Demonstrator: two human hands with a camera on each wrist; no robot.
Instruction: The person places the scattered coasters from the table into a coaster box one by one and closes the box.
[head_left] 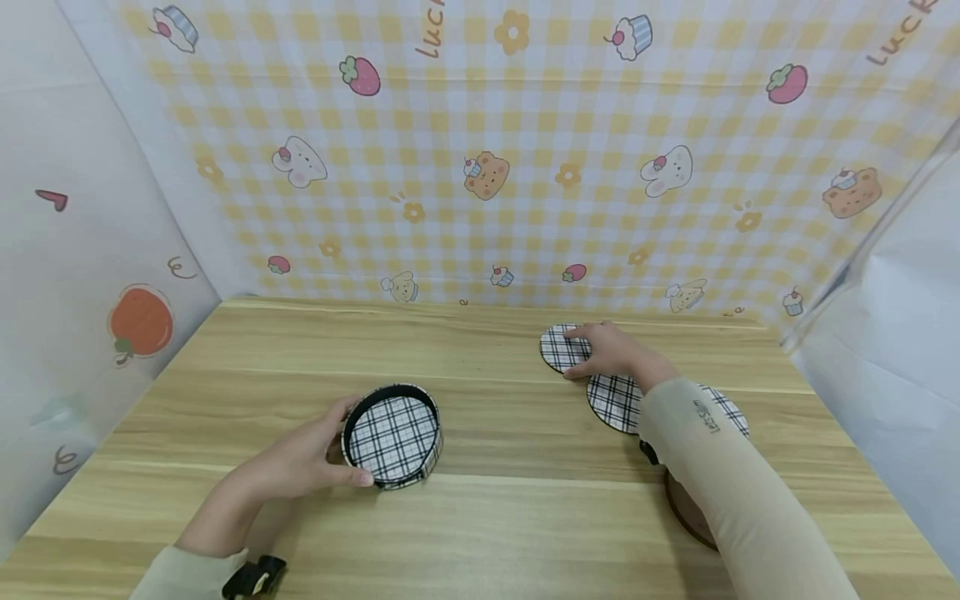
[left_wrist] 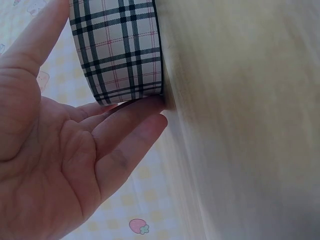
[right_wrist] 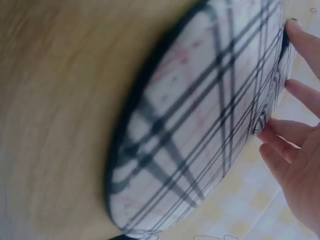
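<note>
- The left hand (head_left: 300,454) grips the round plaid holder (left_wrist: 120,47) on the tabletop (head_left: 495,533); it looks stiff and light, best steadied by its wall.
- The right hand (head_left: 613,350) touches the far plaid coaster (head_left: 556,347); whether it pinches, one cannot tell.
- That coaster, lying on the tabletop, seems thin, rigid, smooth; opposite edges suit fingertips.

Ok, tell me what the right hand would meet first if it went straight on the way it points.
The right hand would meet the far plaid disc, which it seems to touch; past that, tabletop, then probably the checked cloth, though depth is unclear.
</note>
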